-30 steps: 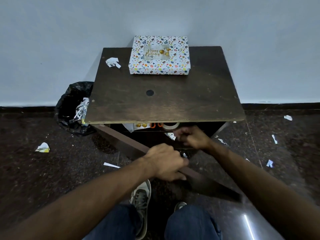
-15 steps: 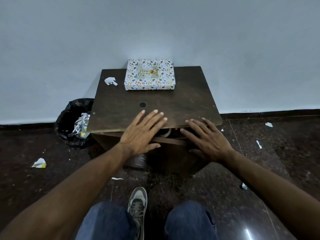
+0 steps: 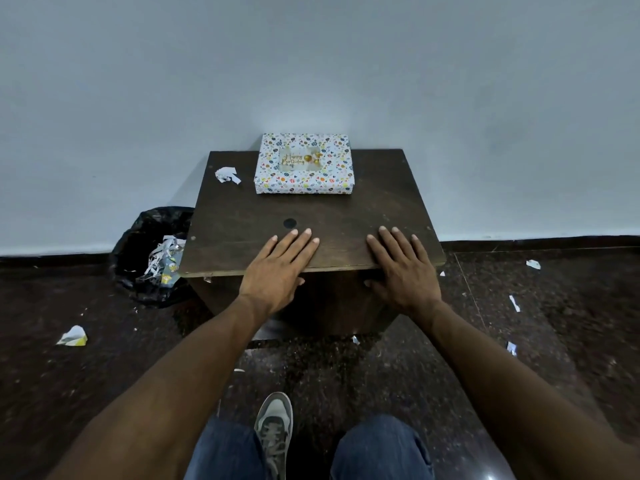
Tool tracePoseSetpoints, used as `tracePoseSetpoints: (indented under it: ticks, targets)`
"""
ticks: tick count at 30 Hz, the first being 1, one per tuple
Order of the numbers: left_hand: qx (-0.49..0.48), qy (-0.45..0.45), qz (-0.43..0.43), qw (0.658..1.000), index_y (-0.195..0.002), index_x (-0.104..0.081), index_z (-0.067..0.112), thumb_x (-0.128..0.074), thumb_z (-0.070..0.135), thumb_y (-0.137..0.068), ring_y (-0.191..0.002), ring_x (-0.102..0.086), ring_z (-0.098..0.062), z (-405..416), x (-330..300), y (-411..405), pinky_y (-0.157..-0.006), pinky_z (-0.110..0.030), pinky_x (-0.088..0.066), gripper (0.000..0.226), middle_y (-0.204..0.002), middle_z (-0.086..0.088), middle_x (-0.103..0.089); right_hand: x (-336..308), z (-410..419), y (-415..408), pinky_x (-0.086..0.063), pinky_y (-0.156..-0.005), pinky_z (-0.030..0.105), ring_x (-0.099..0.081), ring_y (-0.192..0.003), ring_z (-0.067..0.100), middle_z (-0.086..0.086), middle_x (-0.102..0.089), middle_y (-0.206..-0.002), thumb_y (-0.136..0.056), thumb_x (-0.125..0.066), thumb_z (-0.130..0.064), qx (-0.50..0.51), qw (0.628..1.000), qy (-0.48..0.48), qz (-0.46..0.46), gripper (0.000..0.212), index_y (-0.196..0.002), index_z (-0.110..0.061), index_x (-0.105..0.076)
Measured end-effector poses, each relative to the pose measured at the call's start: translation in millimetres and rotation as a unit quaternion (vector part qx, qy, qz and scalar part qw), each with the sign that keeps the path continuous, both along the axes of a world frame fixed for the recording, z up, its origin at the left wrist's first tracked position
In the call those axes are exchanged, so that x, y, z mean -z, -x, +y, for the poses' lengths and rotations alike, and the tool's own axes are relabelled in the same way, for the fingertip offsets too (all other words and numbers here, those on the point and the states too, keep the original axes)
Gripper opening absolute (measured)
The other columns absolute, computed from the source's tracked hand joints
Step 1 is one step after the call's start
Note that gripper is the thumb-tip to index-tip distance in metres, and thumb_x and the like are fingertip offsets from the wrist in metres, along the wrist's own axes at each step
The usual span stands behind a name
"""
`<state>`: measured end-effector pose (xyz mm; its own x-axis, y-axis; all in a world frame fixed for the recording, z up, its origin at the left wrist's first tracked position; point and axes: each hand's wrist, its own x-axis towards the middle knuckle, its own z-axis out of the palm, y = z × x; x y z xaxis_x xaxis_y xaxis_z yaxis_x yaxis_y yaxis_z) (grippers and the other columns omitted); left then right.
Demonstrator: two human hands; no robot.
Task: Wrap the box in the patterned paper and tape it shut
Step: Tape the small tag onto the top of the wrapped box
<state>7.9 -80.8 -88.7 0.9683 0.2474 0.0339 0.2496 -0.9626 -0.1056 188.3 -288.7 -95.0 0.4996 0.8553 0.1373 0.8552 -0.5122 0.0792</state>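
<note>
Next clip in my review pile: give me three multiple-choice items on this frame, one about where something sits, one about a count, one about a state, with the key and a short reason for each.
1. Where is the wrapped box on the table?
A. At the far edge by the wall
B. At the near edge under the hands
C. On the floor beside it

2. How many crumpled paper scraps lie on the tabletop?
A. None
B. One
C. Four

3. How are the left hand and right hand placed?
A. Both gripping the box
B. One holding scissors
C. Both flat on the table's near edge, fingers straight

Key: 1 A, the box sits at the back against the wall. 2 B, a single white scrap lies left of the box. 3 C, both palms lie open on the front edge and hold nothing.
</note>
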Motion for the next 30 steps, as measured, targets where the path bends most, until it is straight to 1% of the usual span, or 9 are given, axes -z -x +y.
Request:
tracePoseSetpoints:
  ticks: [2,4,6,8,10,14,19,23,30]
  targets:
    - [-0.011,0.033,0.028,0.999,-0.156,0.008,0.025,-0.048,0.044,-0.097,-0.151,0.005,-0.016,-5,-9,-2,-0.122,-0.037,0.000,0.083,-0.165,0.005,0.008,-11,4,10,-0.013,-0.122,0.051,-0.019,-0.151,0.027,0.006,-0.025,-0.162,-0.082,-0.035,-0.077,0.030,0.998,0.020,0.046,0.091,-0.155,-0.024,-0.028]
    - [-0.027,0.116,0.021,0.993,-0.157,-0.010,0.025,-0.047,0.052,-0.095,-0.151,-0.002,-0.014,-9,-24,-4,-0.122,-0.036,-0.004,0.077,-0.165,0.006,-0.003,-26,11,16,-0.018,-0.121,0.048,-0.024,-0.148,0.029,0.008,-0.033,-0.158,-0.081,-0.026,-0.081,0.055,0.992,-0.001,0.110,0.092,-0.149,-0.021,-0.040]
    - [-0.075,0.223,-0.047,0.971,-0.144,-0.047,0.028,-0.050,0.052,-0.094,-0.144,-0.031,-0.014,-6,-40,-6,-0.116,-0.036,-0.027,0.055,-0.156,0.008,-0.036,-42,24,16,-0.041,-0.104,0.041,-0.049,-0.128,0.032,0.009,-0.057,-0.131,-0.087,-0.039,-0.070,0.045,0.989,-0.056,0.127,0.068,-0.120,-0.016,-0.064]
    - [-0.112,0.245,-0.141,0.953,-0.115,-0.069,0.031,-0.051,0.050,-0.094,-0.116,-0.061,-0.020,10,-52,-7,-0.092,-0.037,-0.050,0.033,-0.124,0.009,-0.067,-56,50,16,-0.046,-0.077,0.035,-0.059,-0.104,0.028,0.004,-0.061,-0.102,-0.093,-0.054,-0.048,0.003,0.987,-0.083,0.135,0.034,-0.094,-0.015,-0.065]
    - [-0.113,0.194,-0.217,0.950,-0.104,-0.072,0.030,-0.050,0.044,-0.090,-0.100,-0.066,-0.021,38,-56,-8,-0.079,-0.037,-0.054,0.030,-0.107,0.008,-0.072,-66,91,17,-0.047,-0.070,0.035,-0.061,-0.096,0.027,0.002,-0.062,-0.098,-0.093,-0.057,-0.031,-0.077,0.981,-0.114,0.140,0.018,-0.092,-0.015,-0.065]
    - [-0.166,0.143,-0.323,0.921,-0.116,-0.069,0.021,-0.051,0.030,-0.088,-0.110,-0.060,-0.026,131,-48,-17,-0.086,-0.043,-0.053,0.034,-0.116,-0.001,-0.068,-78,201,18,-0.053,-0.067,0.038,-0.064,-0.092,0.030,0.005,-0.066,-0.104,-0.092,-0.051,-0.021,-0.209,0.959,-0.157,0.112,0.022,-0.100,-0.012,-0.069]
    - [-0.197,0.145,-0.188,0.951,-0.139,-0.051,0.016,-0.054,0.031,-0.096,-0.134,-0.041,-0.028,219,-26,-30,-0.101,-0.044,-0.037,0.046,-0.143,-0.003,-0.052,-87,318,15,-0.044,-0.073,0.032,-0.061,-0.106,0.033,0.009,-0.063,-0.116,-0.092,-0.049,-0.017,-0.208,0.972,-0.030,0.108,0.021,-0.106,-0.013,-0.063]
    - [-0.183,0.158,-0.177,0.954,-0.123,-0.067,0.019,-0.058,0.033,-0.095,-0.122,-0.047,-0.031,235,-22,-36,-0.093,-0.042,-0.038,0.032,-0.127,-0.003,-0.060,-95,362,20,-0.037,-0.072,0.032,-0.060,-0.110,0.036,0.017,-0.062,-0.121,-0.094,-0.055,-0.019,-0.171,0.975,0.101,0.102,0.027,-0.118,-0.007,-0.059]
    - [-0.256,0.172,-0.201,0.930,-0.097,-0.078,0.016,-0.068,0.020,-0.085,-0.090,-0.056,-0.036,234,-33,-16,-0.071,-0.040,-0.040,0.016,-0.091,-0.006,-0.067,-104,383,31,-0.046,-0.073,0.034,-0.064,-0.102,0.034,0.010,-0.067,-0.111,-0.090,-0.058,-0.023,-0.184,0.964,0.119,0.153,0.019,-0.105,-0.016,-0.067]
